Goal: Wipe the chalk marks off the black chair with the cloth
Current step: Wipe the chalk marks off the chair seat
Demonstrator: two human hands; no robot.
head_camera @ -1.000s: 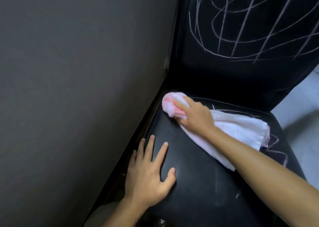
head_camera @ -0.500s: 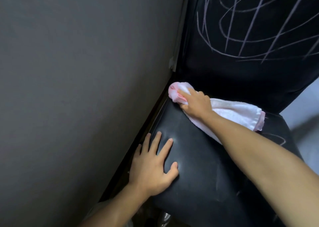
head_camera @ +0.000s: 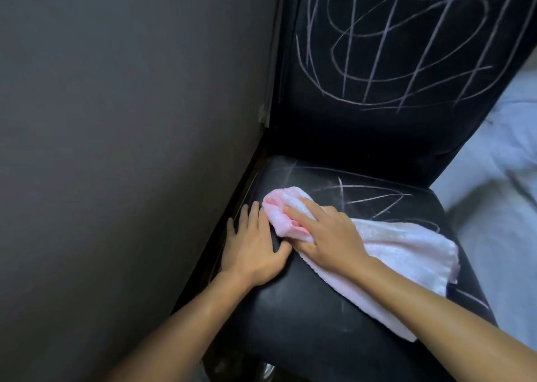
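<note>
- Our right hand [head_camera: 328, 236] presses the pink cloth [head_camera: 406, 253] onto the seat of the black chair [head_camera: 305, 317], fingers laid over the bunched front end of the fabric; whether they curl round it or only lie on top we cannot quite tell, though the thumb side seems tucked into the folds.
- Compared with half a second ago, that hand has drawn the cloth back from the rear left corner of the seat toward us, so it now sits left of centre, touching our other hand.
- Our left hand [head_camera: 255, 248] lies flat and relaxed on the left edge of the seat, gripping nothing, steadying the chair beside the grey wall [head_camera: 130, 120] that fills the left half of the frame.
- The pull-back has uncovered the back of the seat: chalk marks on the seat [head_camera: 372, 198] show there, some crisp, some smeared to a pale haze near the corner where the cloth was.
- We judge that the stroke thinned the chalk without clearing it, so the same patch needs more passes.
- The near part of the seat, in the lower centre, looks mostly dark with only faint streaks.
- The chalk scribbles on the backrest [head_camera: 401, 47], in the upper right, look untouched, so most of the job remains.
- A pale fabric surface [head_camera: 494, 192] lies to the right of the chair.
</note>
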